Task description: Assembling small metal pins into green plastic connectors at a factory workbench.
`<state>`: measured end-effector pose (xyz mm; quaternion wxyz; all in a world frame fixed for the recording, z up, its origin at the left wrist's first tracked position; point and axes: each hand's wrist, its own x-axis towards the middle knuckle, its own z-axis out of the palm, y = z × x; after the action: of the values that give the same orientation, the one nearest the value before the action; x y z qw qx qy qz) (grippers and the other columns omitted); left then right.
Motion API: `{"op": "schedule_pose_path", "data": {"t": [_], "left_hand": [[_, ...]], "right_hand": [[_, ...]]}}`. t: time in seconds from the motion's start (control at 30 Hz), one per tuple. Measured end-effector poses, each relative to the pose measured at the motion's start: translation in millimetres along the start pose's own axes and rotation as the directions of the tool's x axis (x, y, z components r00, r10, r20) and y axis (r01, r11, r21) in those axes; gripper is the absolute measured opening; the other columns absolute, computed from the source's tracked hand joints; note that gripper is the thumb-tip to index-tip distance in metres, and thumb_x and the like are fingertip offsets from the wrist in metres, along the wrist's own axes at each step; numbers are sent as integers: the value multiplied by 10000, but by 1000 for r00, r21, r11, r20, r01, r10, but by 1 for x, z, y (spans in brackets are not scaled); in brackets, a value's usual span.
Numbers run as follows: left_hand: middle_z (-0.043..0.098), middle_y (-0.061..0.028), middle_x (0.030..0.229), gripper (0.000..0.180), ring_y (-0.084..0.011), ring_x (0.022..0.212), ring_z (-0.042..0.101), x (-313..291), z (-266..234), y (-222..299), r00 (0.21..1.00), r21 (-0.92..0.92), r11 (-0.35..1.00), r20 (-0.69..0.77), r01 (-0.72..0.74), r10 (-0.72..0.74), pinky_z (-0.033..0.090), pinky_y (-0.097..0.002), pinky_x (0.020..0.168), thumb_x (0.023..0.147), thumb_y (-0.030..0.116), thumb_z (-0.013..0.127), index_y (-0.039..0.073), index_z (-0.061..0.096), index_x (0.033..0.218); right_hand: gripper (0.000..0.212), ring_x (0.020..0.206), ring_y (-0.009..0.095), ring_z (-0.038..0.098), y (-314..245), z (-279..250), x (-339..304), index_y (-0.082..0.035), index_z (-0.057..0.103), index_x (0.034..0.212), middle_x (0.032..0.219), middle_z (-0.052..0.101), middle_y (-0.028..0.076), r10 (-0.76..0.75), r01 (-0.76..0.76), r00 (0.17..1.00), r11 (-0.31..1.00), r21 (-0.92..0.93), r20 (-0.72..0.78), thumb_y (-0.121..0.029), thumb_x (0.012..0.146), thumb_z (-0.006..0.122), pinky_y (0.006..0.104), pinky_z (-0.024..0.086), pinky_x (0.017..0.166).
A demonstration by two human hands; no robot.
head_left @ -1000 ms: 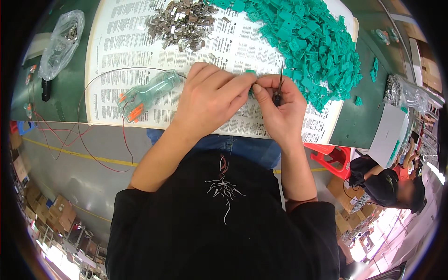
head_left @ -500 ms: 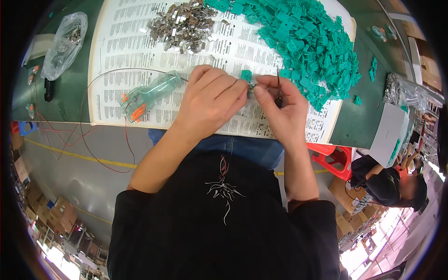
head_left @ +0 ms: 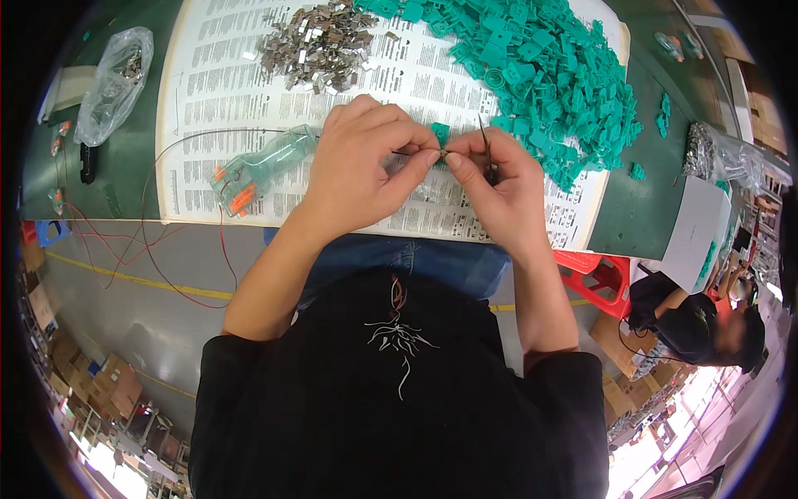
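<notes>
Over the printed paper, my left hand (head_left: pixel 362 166) pinches with thumb and forefinger, its tips meeting those of my right hand (head_left: pixel 503 187). Between them is a tiny part, mostly hidden, whose kind I cannot make out. A slim dark pointed tool (head_left: pixel 485 143) is tucked in my right hand, its point sticking up past the fingers. Just beyond the fingertips lies a small green plastic piece (head_left: pixel 440 130). Beside my left hand rests a clear greenish plastic bottle (head_left: pixel 278 158) with orange pieces in it; a thin dark wire runs over it toward that hand.
A heap of small metal pieces (head_left: pixel 320 46) lies at the far middle, and a large pile of green plastic parts (head_left: pixel 549 83) at the far right. A clear plastic bag (head_left: pixel 116 87) sits on the left. Red wires (head_left: pixel 187 291) hang off the front edge. Another person (head_left: pixel 698 328) sits at right.
My left hand has shifted slightly left and turned, so its thumb and forefinger now show in a pinch. The pointed tool leans further left in my right hand.
</notes>
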<state>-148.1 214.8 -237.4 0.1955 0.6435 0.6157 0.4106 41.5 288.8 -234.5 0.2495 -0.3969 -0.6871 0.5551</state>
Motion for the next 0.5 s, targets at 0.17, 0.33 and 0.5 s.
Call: {"op": "schedule_pose_path", "data": {"t": [0.17, 0.33, 0.5], "left_hand": [[649, 21, 795, 65, -185, 824, 576, 1, 1, 1, 1000, 16, 1000, -9, 6, -6, 378, -337, 806, 795, 122, 754, 112, 700, 831], [679, 15, 840, 77, -194, 855, 587, 1, 0, 3, 1000, 24, 1000, 11, 20, -21, 385, -342, 825, 797, 120, 762, 111, 712, 855], [703, 20, 883, 122, -207, 898, 597, -4, 4, 2, 999, 59, 998, -44, -9, 12, 412, -348, 847, 789, 122, 782, 120, 736, 902]], "right_hand": [[141, 677, 110, 571, -8, 4, -4, -24, 700, 983, 888, 654, 52, -162, 153, 986, 965, -213, -30, -15, 851, 749, 247, 452, 574], [160, 726, 185, 640, 0, 3, -3, -39, 709, 978, 935, 660, 69, -436, 384, 900, 823, -418, -31, 21, 831, 736, 294, 513, 614], [167, 710, 218, 656, 4, 3, -2, -57, 714, 953, 947, 658, 63, -494, 423, 868, 789, -446, -52, 24, 809, 736, 316, 528, 595]]}}
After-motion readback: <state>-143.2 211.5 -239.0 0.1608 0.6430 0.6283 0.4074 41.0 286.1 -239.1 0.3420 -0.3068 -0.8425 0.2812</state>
